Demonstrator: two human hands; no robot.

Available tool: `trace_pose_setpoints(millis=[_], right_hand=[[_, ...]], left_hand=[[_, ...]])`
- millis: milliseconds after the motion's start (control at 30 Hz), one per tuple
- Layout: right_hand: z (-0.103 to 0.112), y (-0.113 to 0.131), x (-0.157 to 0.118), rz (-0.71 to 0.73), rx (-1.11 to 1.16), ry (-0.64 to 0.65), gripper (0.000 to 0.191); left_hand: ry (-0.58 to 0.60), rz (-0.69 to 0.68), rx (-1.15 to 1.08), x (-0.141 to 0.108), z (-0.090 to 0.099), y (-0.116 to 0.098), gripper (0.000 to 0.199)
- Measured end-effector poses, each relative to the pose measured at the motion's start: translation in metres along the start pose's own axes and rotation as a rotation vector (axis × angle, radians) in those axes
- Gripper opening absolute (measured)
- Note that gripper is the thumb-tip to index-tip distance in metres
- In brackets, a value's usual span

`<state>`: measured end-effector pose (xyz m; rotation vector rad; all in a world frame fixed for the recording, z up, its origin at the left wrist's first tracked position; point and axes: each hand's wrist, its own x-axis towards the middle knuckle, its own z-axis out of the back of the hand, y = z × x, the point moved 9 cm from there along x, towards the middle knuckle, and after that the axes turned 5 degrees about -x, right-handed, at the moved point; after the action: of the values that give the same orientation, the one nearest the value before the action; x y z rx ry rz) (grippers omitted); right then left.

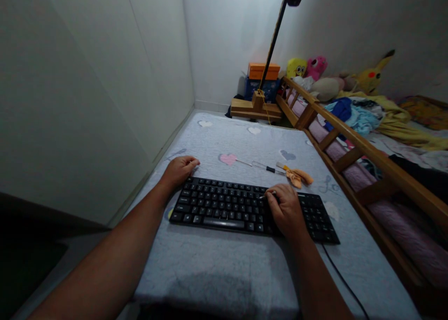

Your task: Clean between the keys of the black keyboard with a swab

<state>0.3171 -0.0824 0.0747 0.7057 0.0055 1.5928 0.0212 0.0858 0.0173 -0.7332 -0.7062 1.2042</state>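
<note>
A black computer keyboard lies on the cloth-covered table in front of me. My left hand rests at its upper left corner, fingers curled together; nothing shows in them. Over the keys left of the number pad, my right hand pinches a thin pale stick that looks like a cotton swab, its tip down near the keys. Behind the keyboard lie a white thin stick, a wire tool with a black sleeve and a small brush beside a crumpled orange cloth.
A black cable runs from the keyboard to the front right. Along the right stands a wooden bed rail, with clothes and plush toys behind it. White cabinet doors rise on the left. A wooden stand with a pole is beyond the table.
</note>
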Motion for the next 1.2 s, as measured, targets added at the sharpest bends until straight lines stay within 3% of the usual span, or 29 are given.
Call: trace_pose_setpoints(millis=[1200], right_hand=[[0.0009, 0.0057, -0.0010, 0.013, 0.027, 0.013, 0.017]], left_hand=[[-0.005, 0.006, -0.006, -0.0027, 0.0012, -0.0050, 0.038]])
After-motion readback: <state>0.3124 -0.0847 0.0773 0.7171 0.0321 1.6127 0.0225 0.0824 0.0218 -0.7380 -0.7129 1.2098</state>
